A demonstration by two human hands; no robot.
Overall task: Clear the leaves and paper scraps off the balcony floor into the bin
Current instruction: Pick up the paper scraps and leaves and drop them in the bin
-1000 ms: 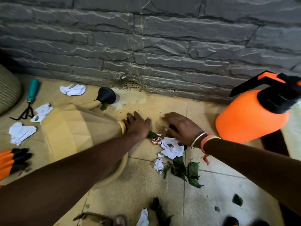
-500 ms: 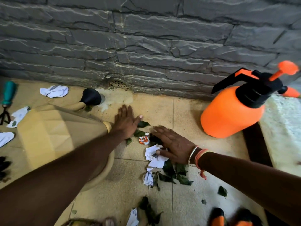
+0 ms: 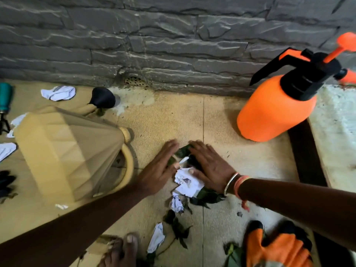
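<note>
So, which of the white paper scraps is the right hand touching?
The large crumpled scrap against the thumb of the right hand; the others lie apart, untouched.

Head-worn view, steeply down — floor (image 3: 173,116) close, wall (image 3: 173,35) ahead

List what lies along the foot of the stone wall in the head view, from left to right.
teal tool handle → crumpled white paper → black watering-can rose → perforated drain grille → orange pressure sprayer
</note>
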